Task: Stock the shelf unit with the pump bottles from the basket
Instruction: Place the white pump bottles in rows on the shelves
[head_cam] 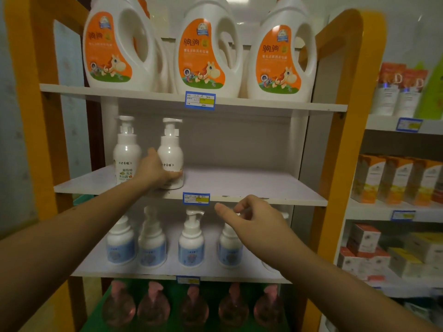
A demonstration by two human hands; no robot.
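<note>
Head view — left hand [155, 172] grips pump bottle [170, 155]

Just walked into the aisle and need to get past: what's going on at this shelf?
A person is stocking the middle shelf. Their left hand grips a white pump bottle standing on that shelf, beside another pump bottle already placed. The right hand hangs in front of the shelf edge, fingers loosely curled, holding nothing. The rest of the shelf is bare.
</note>
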